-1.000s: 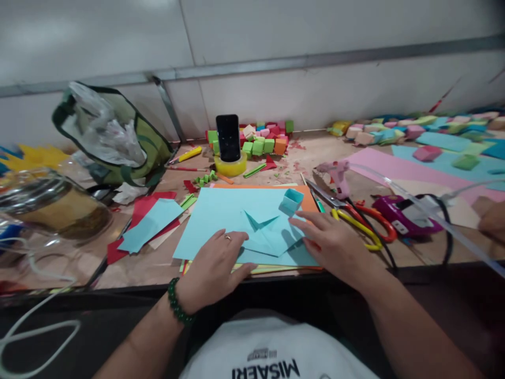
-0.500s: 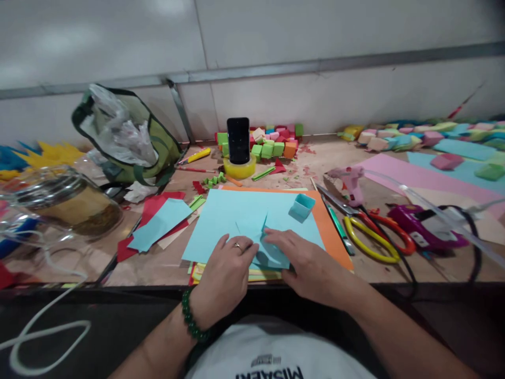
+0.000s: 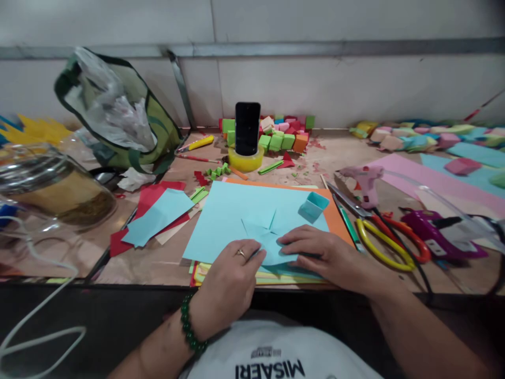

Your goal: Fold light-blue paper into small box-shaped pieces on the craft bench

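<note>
Between my hands is a small light blue paper, creased, with thin flaps standing up from it. It lies on a larger light blue sheet. My left hand, with a ring and a green bead bracelet, pinches the small paper's left edge between thumb and fingers. On the other side, my right hand has its fingers closed at the right edge, thumb below and fingers above. A little open box of blue paper stands on the sheet beyond my right hand.
Scissors, a green cutter, a pink glue gun and a purple device lie right. Paper scraps, a glass jar and a bag are left. A phone stands on yellow tape before paper cubes.
The small paper's flaps have spread and its creased middle shows more. My right hand has shifted right along its edge, and my left hand stays at the left side. The camera view has tilted slightly.
</note>
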Motion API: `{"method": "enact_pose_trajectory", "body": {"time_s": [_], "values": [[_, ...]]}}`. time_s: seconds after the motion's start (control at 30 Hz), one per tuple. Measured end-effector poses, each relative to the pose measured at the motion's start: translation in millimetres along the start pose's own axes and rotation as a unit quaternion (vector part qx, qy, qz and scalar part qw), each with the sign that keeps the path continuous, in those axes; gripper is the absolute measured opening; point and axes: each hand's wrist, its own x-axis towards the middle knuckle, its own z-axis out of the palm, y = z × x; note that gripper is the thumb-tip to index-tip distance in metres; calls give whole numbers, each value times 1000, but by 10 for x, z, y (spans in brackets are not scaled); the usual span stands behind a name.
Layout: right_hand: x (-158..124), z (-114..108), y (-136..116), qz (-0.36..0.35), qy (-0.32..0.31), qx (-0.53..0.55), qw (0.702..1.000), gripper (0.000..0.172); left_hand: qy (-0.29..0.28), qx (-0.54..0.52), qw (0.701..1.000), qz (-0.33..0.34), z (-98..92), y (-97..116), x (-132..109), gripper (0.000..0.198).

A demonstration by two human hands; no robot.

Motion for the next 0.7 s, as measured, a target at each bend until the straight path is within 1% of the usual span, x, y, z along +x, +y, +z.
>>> {"method": "enact_pose_trajectory", "body": {"time_s": [0.07, 0.17, 0.27, 0.33, 0.4, 0.5, 0.57, 0.7], "values": [[30, -13, -8, 41, 5, 38, 998, 19, 16, -20, 1000, 10, -16, 3, -11, 36], [94, 7, -23, 112, 42, 69, 990, 23, 42, -36, 998, 25, -32, 3, -18, 31], [165, 54, -48, 168, 70, 46, 982, 21, 72, -54, 996, 28, -32, -8, -24, 26], [202, 83, -67, 196, 86, 18, 977, 20, 77, -69, 994, 21, -32, -14, -27, 24], [223, 106, -80, 202, 108, -16, 973, 19, 73, -76, 994, 15, -36, -16, -27, 22], [228, 137, -87, 174, 138, -71, 972, 19, 71, -79, 994, 9, -42, -12, -24, 24], [224, 153, -85, 161, 146, -98, 971, 19, 71, -72, 995, 9, -38, -13, -25, 29], [216, 177, -72, 154, 146, -124, 969, 16, 66, -39, 997, 32, -12, -23, -45, 37]]}}
